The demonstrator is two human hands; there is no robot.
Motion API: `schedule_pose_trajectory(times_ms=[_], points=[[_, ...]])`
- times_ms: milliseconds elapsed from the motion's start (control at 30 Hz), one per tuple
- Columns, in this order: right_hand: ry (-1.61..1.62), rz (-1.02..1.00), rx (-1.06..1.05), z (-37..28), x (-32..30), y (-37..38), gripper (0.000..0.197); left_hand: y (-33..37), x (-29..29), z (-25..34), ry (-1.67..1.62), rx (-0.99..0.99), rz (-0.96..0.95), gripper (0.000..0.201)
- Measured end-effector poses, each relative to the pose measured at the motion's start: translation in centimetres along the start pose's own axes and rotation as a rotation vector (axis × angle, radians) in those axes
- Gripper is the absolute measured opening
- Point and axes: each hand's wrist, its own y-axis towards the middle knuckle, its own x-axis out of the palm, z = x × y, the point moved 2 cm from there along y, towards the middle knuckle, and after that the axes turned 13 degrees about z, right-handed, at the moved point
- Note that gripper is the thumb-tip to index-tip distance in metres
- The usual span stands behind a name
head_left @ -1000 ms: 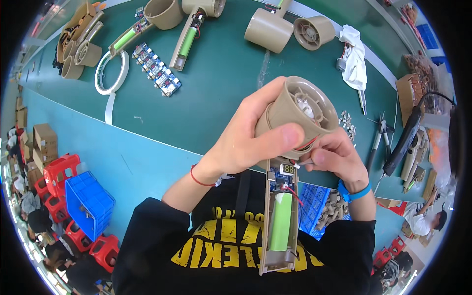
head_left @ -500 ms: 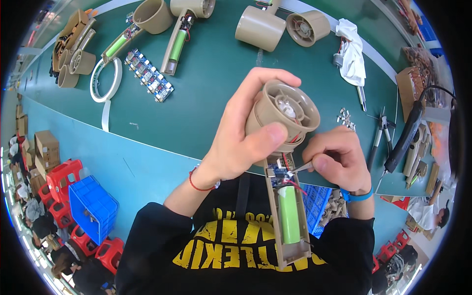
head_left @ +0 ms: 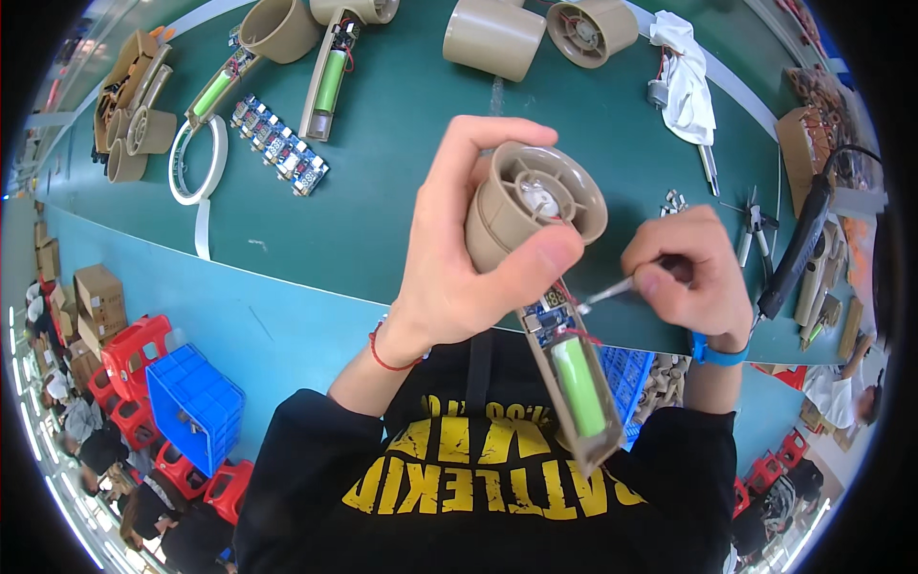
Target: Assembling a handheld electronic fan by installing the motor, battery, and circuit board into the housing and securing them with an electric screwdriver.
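Note:
My left hand [head_left: 449, 244] is closed round the round head of a tan handheld fan [head_left: 492, 222], its thumb across the near side. The fan's handle is uncovered and slants down toward my chest. Inside it lie a blue circuit board [head_left: 551, 325] and a green battery cell [head_left: 579, 387], with thin red wires between. My right hand [head_left: 698, 273] pinches thin metal tweezers [head_left: 612, 290]. Their tips are beside the board's right edge, and a small pale bit shows there; whether they grip it I cannot make out.
Small white connectors [head_left: 674, 203], pliers [head_left: 755, 230] and a soldering iron [head_left: 808, 230] lie to the right. A cloth-wrapped piece [head_left: 687, 100] is behind them. A tape roll [head_left: 174, 177], a strip of circuit boards [head_left: 277, 148] and several tan fan parts [head_left: 492, 38] occupy the left and back.
The fan has shifted slightly left and tilted, its handle end rising. My right hand has moved up and right, drawing the tweezers from over the board to its edge.

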Motion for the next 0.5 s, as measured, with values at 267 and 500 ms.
schedule_pose_trajectory(times_ms=[267,500], points=[[-0.229,0.323,-0.091,-4.3,1.0,-2.1,0.063,0.1,0.1,0.0,0.036,0.24,0.045,0.064],[-0.433,0.387,-0.488,-4.7,4.0,-0.3,0.026,0.1,0.0,0.2,0.149,0.294,0.076,0.059]])
